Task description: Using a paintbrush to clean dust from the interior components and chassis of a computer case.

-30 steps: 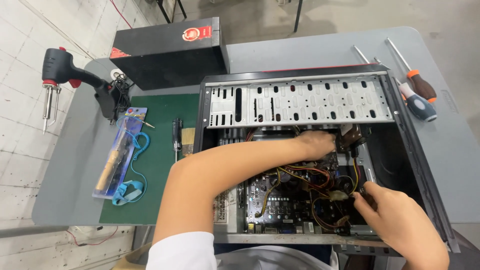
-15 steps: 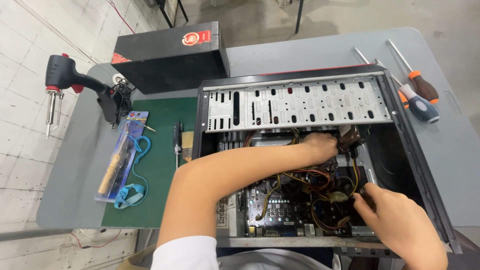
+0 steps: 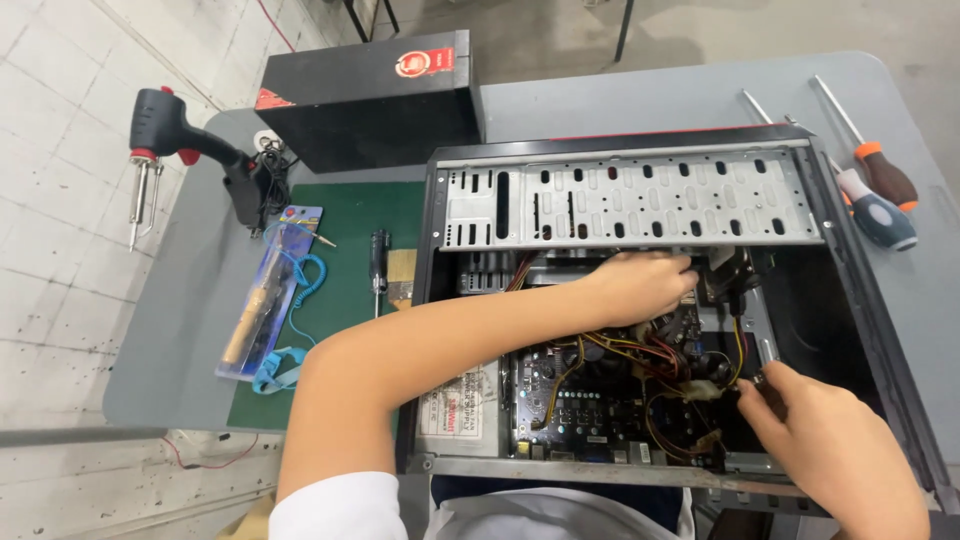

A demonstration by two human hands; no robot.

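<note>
Little has moved since 0.5 s ago: both hands stay inside the open computer case (image 3: 640, 200) on the grey tabletop (image 3: 600, 100). Left hand (image 3: 640, 285) reaches far into the case, fingers curled near a dark connector block (image 3: 725, 280); whether it grips it, I cannot tell. Right hand (image 3: 830, 440) pinches a small plug (image 3: 752, 382) on the yellow-red wire bundle (image 3: 660, 385) over the motherboard (image 3: 580, 410). Judged step: handling cable connections. Next move likely needs firm, straight handling. 2 screwdrivers (image 3: 880, 190) lie far right.

black PC case (image 3: 850, 300), green mat (image 3: 345, 300), grey table (image 3: 600, 95), yellow-red wires (image 3: 620, 350), orange screwdriver (image 3: 885, 170), black box (image 3: 370, 105)
</note>
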